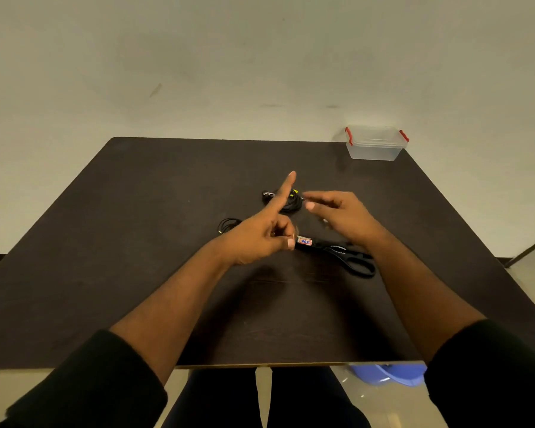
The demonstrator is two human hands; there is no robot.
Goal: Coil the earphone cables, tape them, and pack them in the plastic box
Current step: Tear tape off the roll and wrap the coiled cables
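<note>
A coiled black earphone cable (292, 202) with a yellow spot lies at the middle of the dark table (136, 242). A second black coil (227, 225) lies to its left, partly hidden by my left hand (260, 234). That hand hovers over the table with its index finger pointing up. Its other fingers are curled around something small and pale, seemingly tape. My right hand (337, 213) is blurred just right of the first coil, thumb and forefinger close together; whether they pinch anything is unclear. The clear plastic box (374, 145) with red clips stands at the far right corner, lid on.
Black scissors (343, 256) with a red-and-white label lie under my right wrist, blades pointing left. A blue object (389, 375) sits on the floor below the table's near edge. A pale wall stands behind the table.
</note>
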